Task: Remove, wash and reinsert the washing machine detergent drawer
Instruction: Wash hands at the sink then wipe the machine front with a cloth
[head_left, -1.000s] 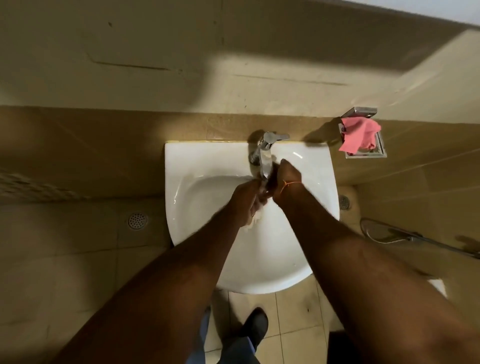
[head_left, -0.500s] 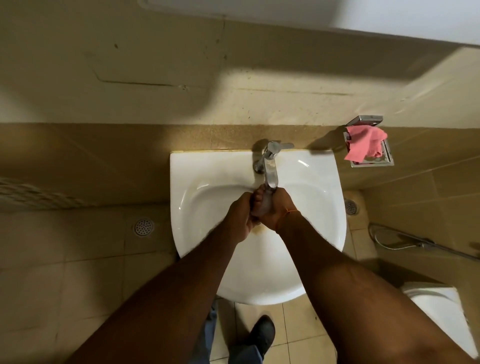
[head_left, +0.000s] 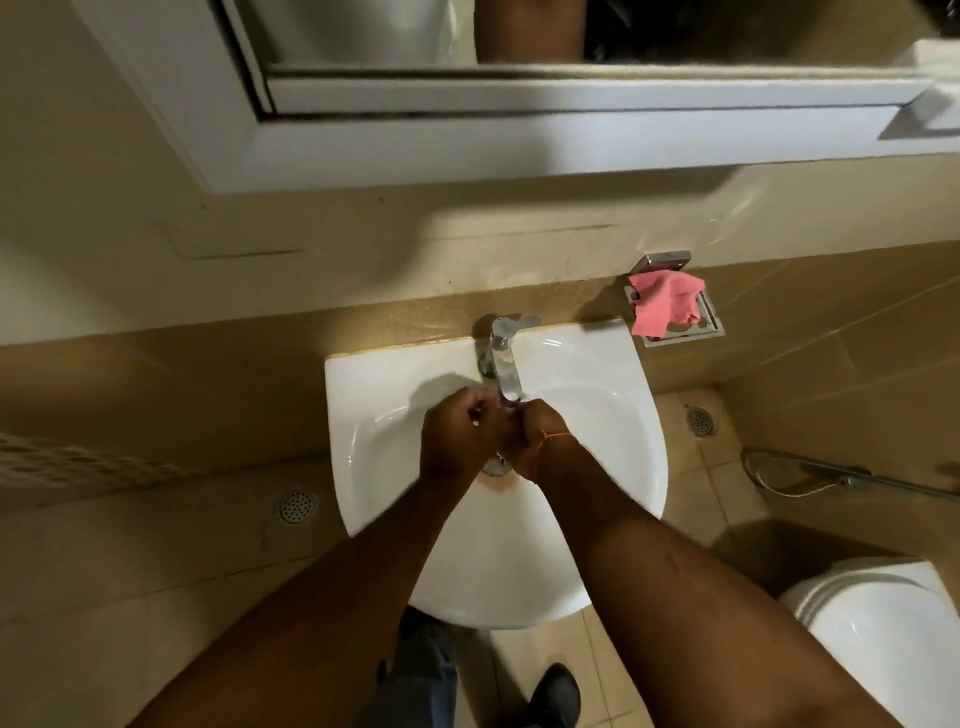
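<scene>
Far left, at about nine o'clock from the basin, a round floor drain (head_left: 297, 505) sits in the tiles. The white sink (head_left: 613, 374) fills the middle, with the chrome tap (head_left: 505, 364) at its twelve o'clock edge, spout pointing toward six. Directly under the spout the two hands meet over the bowl. The left hand (head_left: 457, 441) is curled, knuckles up, with a small glint at its fingers; whether it pinches something there cannot be told. The right hand (head_left: 535, 436), with an orange thread at the wrist, is also curled and pressed against the left, and nothing visible sits in its grip. They look like hands being rinsed together.

The detergent drawer is not in view, in neither hand nor in the bowl, so its direction from the hands, its long axis and which hand is nearer cannot be read here. My judgement is that the washing stage is at or near its end and that the drawer lies outside the view.

At two o'clock from the sink, a pink cloth (head_left: 665, 306) hangs in a metal wall holder (head_left: 706, 332). Further right a second floor drain (head_left: 698, 421), a hose sprayer (head_left: 810, 475) and, at four o'clock, a toilet (head_left: 883, 639).
</scene>
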